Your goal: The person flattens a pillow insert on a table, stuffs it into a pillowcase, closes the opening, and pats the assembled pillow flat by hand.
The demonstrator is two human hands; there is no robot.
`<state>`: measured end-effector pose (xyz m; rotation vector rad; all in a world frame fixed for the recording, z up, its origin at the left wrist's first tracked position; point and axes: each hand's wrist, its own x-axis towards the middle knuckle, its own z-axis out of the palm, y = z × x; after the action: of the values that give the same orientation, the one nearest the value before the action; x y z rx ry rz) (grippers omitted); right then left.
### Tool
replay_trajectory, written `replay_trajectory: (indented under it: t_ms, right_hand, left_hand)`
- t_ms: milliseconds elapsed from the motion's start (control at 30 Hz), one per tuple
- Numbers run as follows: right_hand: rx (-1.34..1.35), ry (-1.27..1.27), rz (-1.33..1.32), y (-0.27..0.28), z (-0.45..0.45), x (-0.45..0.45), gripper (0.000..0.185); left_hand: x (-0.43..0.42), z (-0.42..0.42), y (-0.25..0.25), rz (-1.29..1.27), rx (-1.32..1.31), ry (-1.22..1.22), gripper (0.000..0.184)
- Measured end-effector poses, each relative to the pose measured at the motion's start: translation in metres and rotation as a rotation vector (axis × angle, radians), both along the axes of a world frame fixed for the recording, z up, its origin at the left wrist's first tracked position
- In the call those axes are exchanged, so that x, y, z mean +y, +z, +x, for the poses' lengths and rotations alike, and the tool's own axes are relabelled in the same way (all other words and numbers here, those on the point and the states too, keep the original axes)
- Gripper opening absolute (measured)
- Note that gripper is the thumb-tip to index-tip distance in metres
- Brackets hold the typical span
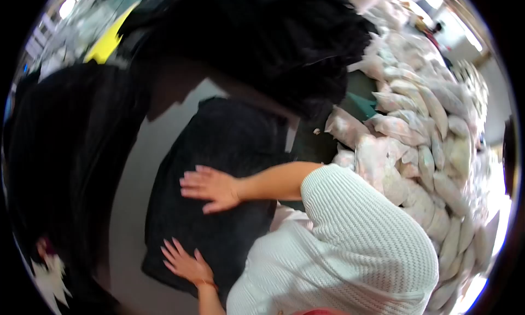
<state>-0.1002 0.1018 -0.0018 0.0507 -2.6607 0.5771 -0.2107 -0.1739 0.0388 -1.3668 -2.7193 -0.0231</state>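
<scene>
My right hand (210, 189) lies flat, fingers spread, on the middle of a folded black cloth piece (219, 134). Nearer the bottom of the view, my left hand (188, 266), with a thin bracelet at the wrist, rests palm down on the same cloth near its lower left edge. Its fingers are also spread. Neither hand holds anything. The black cloth lies on a grey table surface (128, 222).
Large black cloth piles stand at the left (65, 151) and at the top (257, 30). Many filled pale bags (415, 129) are heaped at the right. A yellow item (109, 38) is at the upper left. A distant person (432, 35) shows at the upper right.
</scene>
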Motion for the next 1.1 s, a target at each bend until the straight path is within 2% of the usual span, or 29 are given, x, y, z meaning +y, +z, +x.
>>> replay_trajectory:
  t_ms: [100, 133, 233, 367, 433, 467, 567, 633, 700, 733, 900, 1033, 1100]
  right_hand:
    - [0.030, 0.022, 0.008, 0.011, 0.042, -0.015, 0.073]
    - [0.068, 0.014, -0.008, 0.010, 0.041, -0.015, 0.072]
    - [0.100, -0.015, -0.055, 0.008, 0.014, -0.008, 0.071]
    - [0.121, -0.024, -0.042, 0.008, 0.022, -0.009, 0.070]
    - [0.061, -0.070, -0.078, 0.013, 0.024, -0.023, 0.082]
    - [0.073, -0.037, -0.121, 0.018, 0.026, -0.035, 0.084]
    - [0.071, 0.069, -0.130, 0.017, 0.039, -0.064, 0.089]
    - [0.119, 0.088, -0.147, 0.012, 0.050, -0.066, 0.087]
    - [0.128, 0.099, -0.139, 0.002, 0.052, -0.066, 0.084]
    - [0.115, 0.113, -0.147, -0.003, 0.046, -0.062, 0.083]
    - [0.150, 0.116, -0.181, -0.031, 0.009, -0.058, 0.085]
    - [0.182, 0.107, -0.211, -0.019, 0.019, -0.055, 0.085]
    - [0.144, 0.136, -0.257, -0.005, 0.027, -0.057, 0.076]
  left_hand:
    - [-0.033, 0.019, -0.023, 0.004, 0.135, -0.062, 0.068]
    - [-0.025, 0.018, -0.022, 0.006, 0.127, -0.105, 0.068]
    - [-0.008, 0.004, -0.015, -0.050, 0.212, -0.026, 0.068]
    - [-0.010, 0.000, -0.005, -0.061, 0.207, -0.052, 0.072]
    - [-0.007, 0.003, 0.018, 0.068, 0.025, -0.195, 0.074]
    - [0.001, 0.008, 0.032, 0.044, -0.020, -0.257, 0.080]
    - [0.023, 0.034, 0.038, -0.005, 0.047, -0.343, 0.083]
    - [0.017, 0.035, 0.023, -0.036, 0.048, -0.347, 0.087]
    - [0.010, 0.024, -0.010, -0.060, 0.241, -0.382, 0.087]
    - [0.010, 0.019, -0.027, -0.028, 0.225, -0.383, 0.088]
    - [0.028, 0.006, -0.039, -0.080, 0.143, -0.298, 0.086]
    - [0.026, 0.011, -0.031, 0.026, 0.105, -0.319, 0.083]
    - [0.024, 0.019, -0.028, 0.085, 0.105, -0.329, 0.083]
